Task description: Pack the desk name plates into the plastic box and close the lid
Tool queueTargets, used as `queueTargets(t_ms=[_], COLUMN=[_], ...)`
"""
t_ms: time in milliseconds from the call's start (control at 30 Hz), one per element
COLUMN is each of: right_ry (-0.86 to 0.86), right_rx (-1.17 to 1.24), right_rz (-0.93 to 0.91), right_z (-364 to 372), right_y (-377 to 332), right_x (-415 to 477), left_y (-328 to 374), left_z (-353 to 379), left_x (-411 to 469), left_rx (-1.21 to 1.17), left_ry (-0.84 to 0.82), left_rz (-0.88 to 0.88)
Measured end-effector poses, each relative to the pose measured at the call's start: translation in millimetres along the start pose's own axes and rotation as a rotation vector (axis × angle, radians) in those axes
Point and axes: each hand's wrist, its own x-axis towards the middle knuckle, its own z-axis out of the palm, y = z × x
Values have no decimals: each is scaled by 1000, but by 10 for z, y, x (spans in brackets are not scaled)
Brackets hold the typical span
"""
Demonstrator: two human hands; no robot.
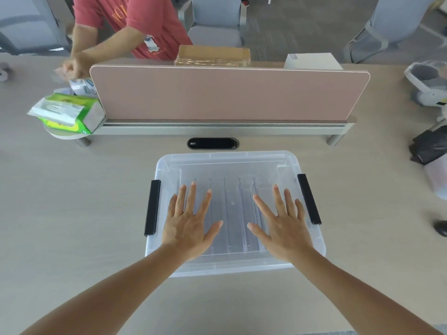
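In the head view, the plastic box (235, 211) sits mid-counter (72, 213) toward the near edge, lid (229, 165) on, name plates (232, 213) visible inside. The left hand (188, 221) and right hand (283, 223) lie flat on the lid, fingers spread, gripping nothing.

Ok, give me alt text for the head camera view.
Both hands, left hand and right hand, lie flat with spread fingers on the lid of a clear plastic box on a desk. Clear name plates show through the lid; a pink divider stands behind.
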Motion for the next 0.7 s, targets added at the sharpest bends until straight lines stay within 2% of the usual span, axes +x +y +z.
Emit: queueTargets(t_ms=[333, 467, 567, 700], right_ry=[-15, -80, -138, -207], right_rx=[37, 112, 134, 252], right_rz=[11, 26, 34, 91], right_z=[-100, -149, -302, -582], right_y=[15, 3, -25, -112], right_x=[153, 168, 158, 101], left_y=[-35, -80, -150, -251], left_z=[-208, -288, -333, -418], left_x=[191, 97, 16, 0], left_rx=[-25, -114, -87, -108], left_ry=[-28, 7, 56, 87], left_rz=[2, -53, -54, -149])
